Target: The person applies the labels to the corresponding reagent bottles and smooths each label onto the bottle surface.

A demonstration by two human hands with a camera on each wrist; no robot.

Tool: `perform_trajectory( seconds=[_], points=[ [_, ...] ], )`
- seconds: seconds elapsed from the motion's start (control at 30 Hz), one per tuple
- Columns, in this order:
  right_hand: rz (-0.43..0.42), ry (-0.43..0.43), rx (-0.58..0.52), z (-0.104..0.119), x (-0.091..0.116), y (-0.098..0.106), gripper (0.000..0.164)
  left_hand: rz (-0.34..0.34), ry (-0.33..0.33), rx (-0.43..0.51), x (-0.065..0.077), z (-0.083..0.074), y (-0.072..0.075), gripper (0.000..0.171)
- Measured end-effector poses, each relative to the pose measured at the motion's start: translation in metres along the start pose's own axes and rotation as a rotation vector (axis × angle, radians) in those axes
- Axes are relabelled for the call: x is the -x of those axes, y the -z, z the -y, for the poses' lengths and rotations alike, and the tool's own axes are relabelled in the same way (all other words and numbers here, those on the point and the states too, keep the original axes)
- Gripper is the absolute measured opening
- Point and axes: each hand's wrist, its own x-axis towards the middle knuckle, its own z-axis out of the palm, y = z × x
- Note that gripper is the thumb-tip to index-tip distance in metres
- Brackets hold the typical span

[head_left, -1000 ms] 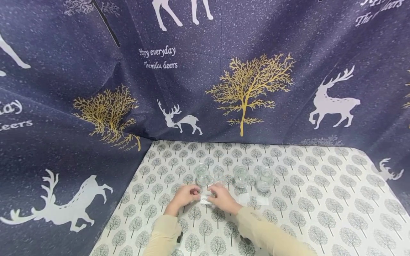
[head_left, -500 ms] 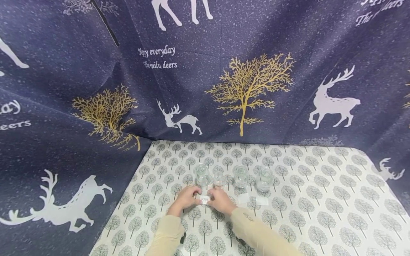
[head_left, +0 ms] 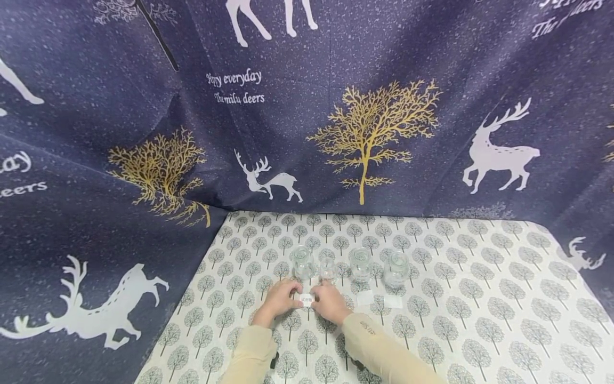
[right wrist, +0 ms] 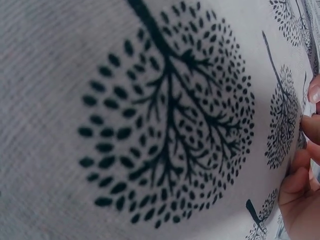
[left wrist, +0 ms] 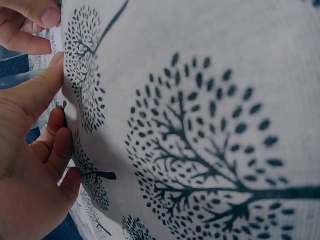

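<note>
A small white paper label (head_left: 306,300) with dark printed characters is held just in front of the jars. My left hand (head_left: 280,298) pinches its left end and my right hand (head_left: 331,303) pinches its right end. Behind them stand a glass jar (head_left: 302,261) and a smaller glass jar (head_left: 328,268). In the left wrist view my left hand (left wrist: 35,125) shows bent fingers close to the cloth, the label hard to make out. At the right edge of the right wrist view only some fingers (right wrist: 295,182) appear.
Two more glass jars (head_left: 361,264) stand to the right in the same row. In front of them lie a white paper slip (head_left: 365,297) and another slip (head_left: 393,302). The table wears a tree-print cloth (head_left: 470,298); a dark deer-print curtain (head_left: 288,133) hangs behind and at left.
Both hands have drawn slightly closer around the label, and its print now faces up more clearly. My right hand has shifted a little toward me, uncovering the small jar. The jars have not moved.
</note>
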Motion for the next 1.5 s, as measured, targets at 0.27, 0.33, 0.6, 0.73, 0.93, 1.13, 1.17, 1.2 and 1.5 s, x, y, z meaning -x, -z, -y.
perform_trajectory(
  seconds=[0.27, 0.33, 0.6, 0.73, 0.93, 1.13, 1.17, 1.2, 1.5],
  points=[
    [0.003, -0.028, -0.016, 0.005, 0.004, 0.002, 0.021, -0.002, -0.006, -0.013, 0.000, 0.001, -0.002, 0.023],
    [0.002, -0.030, -0.022, 0.005, 0.004, 0.002, 0.019, -0.005, -0.004, -0.013, 0.000, 0.001, -0.002, 0.021],
    [-0.027, -0.007, -0.086, 0.005, 0.005, 0.003, 0.013, -0.053, -0.021, 0.009, 0.005, -0.001, -0.006, 0.022],
    [-0.030, -0.025, -0.143, 0.004, 0.006, 0.002, 0.013, -0.075, 0.002, 0.090, 0.009, -0.001, -0.009, 0.029],
    [-0.021, -0.059, -0.311, 0.003, 0.005, 0.006, 0.011, -0.089, 0.026, 0.301, 0.016, -0.002, -0.009, 0.038],
    [-0.047, -0.052, -0.485, 0.002, 0.004, 0.010, 0.009, -0.073, 0.036, 0.525, 0.018, -0.005, -0.010, 0.043],
    [-0.049, -0.057, -0.510, 0.002, 0.004, 0.011, 0.008, -0.078, 0.036, 0.549, 0.017, -0.006, -0.011, 0.041],
    [-0.046, -0.067, -0.549, 0.001, 0.003, 0.011, 0.008, -0.082, 0.042, 0.574, 0.017, -0.005, -0.012, 0.039],
    [0.011, -0.188, -0.855, -0.001, 0.006, 0.011, 0.010, -0.133, 0.101, 0.736, 0.017, -0.015, -0.011, 0.024]
  ],
)
